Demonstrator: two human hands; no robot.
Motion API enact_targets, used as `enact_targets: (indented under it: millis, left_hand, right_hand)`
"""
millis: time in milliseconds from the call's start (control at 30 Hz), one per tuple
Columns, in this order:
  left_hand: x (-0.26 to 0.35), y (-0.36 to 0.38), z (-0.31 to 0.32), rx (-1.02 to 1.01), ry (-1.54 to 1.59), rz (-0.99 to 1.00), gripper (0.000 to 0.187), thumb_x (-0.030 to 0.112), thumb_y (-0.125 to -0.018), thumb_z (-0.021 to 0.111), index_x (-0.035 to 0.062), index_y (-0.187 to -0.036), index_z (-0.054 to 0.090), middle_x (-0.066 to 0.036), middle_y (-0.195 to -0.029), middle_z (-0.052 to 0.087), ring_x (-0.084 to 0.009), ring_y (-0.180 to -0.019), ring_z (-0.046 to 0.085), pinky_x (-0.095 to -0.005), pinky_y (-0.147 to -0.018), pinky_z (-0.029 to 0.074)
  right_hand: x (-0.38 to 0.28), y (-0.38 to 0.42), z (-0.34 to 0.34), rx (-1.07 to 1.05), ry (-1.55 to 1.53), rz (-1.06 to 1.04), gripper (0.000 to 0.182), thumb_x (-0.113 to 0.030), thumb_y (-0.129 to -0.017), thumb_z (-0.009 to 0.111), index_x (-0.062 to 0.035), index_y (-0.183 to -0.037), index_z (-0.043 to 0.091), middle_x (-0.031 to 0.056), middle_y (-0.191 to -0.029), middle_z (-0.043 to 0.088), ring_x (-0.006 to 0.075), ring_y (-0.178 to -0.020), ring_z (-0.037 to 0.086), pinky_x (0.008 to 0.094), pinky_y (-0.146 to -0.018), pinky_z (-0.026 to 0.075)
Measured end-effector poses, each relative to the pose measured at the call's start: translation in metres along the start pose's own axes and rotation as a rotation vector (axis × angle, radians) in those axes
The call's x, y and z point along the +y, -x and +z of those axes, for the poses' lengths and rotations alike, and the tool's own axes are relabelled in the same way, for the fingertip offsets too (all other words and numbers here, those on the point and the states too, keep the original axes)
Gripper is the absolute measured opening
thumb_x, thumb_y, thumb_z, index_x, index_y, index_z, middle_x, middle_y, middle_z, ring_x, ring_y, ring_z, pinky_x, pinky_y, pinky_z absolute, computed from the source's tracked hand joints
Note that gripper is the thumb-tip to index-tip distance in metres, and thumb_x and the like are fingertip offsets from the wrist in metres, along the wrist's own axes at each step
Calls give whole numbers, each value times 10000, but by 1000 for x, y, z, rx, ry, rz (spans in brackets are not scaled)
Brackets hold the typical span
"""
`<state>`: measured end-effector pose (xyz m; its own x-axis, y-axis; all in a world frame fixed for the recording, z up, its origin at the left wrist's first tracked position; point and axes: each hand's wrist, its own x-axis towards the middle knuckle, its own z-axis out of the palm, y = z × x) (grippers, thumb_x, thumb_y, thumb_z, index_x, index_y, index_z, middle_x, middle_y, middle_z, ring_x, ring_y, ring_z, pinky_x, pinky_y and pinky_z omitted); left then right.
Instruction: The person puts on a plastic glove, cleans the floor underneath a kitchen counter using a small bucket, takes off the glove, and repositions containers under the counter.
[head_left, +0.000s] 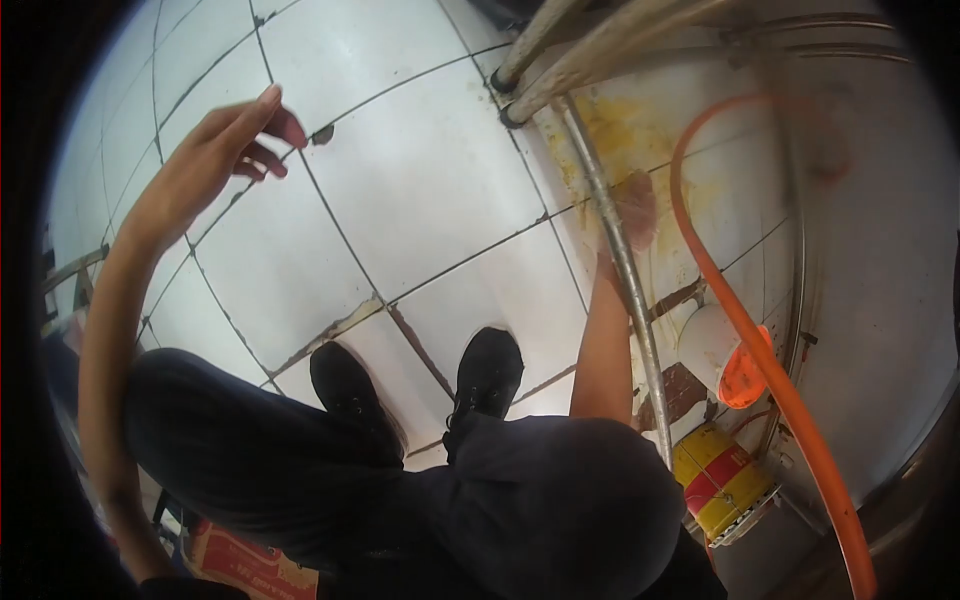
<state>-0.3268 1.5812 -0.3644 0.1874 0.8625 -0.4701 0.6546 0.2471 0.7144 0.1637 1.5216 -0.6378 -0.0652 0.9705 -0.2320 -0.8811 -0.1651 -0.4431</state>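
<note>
The blurred right hand (632,205), grip state unclear, touches the rigid, probably slick metal leg (622,262), best grasped mid-shaft; the left hand (215,150) hangs open, empty.

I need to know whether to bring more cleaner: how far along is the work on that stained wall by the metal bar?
Done: nothing looks finished; yellow stains cover the tiles beside the metal bar. In hand: the right hand, blurred, is at a brownish patch beside that bar; the left hand is raised, open and empty. Left: the stained wall and the grimy floor grout. The orange hose hangs untouched.
</note>
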Motion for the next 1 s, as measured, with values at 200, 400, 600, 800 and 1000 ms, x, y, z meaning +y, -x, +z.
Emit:
enact_targets:
  millis: [200,400,600,800,1000]
  left_hand:
    - [-10,-9,25,-161,-180,116,420,412,-1007,461,38,-963,647,-81,-899,648,-179,-804,617,-317,-775,503]
    - [5,0,139,-492,-712,452,226,217,-928,529,16,-964,628,-168,-875,667,-353,-867,656,-445,-795,521]
    - [17,-20,313,-262,-701,680,217,270,-888,559,62,-913,618,-129,-857,687,-276,-772,671,-387,-700,475]
    - [27,-26,367,-256,-324,802,182,259,-847,569,88,-862,630,-113,-727,667,-328,-708,661,-444,-661,489]
    - [28,-11,358,-447,-168,890,185,223,-835,538,93,-889,658,-123,-728,662,-368,-708,645,-482,-681,510]
  right_hand:
    - [18,59,25,154,-167,-237,479,-176,-904,537,18,-1339,487,207,-1327,548,330,-1204,564,465,-926,544]
    - [28,74,18,-71,-547,-20,436,-227,-952,503,4,-1321,499,181,-1193,635,284,-923,673,358,-781,586]
    - [36,72,34,679,19,-475,466,-291,-952,514,25,-1294,491,168,-1168,628,261,-892,676,342,-797,572]
    - [29,93,-33,611,614,-703,461,-294,-927,504,22,-1262,501,140,-1253,595,258,-1170,568,420,-998,476]
    - [8,120,9,736,-33,-578,483,-320,-949,473,-20,-1327,465,134,-1374,513,271,-1202,551,384,-1044,444]
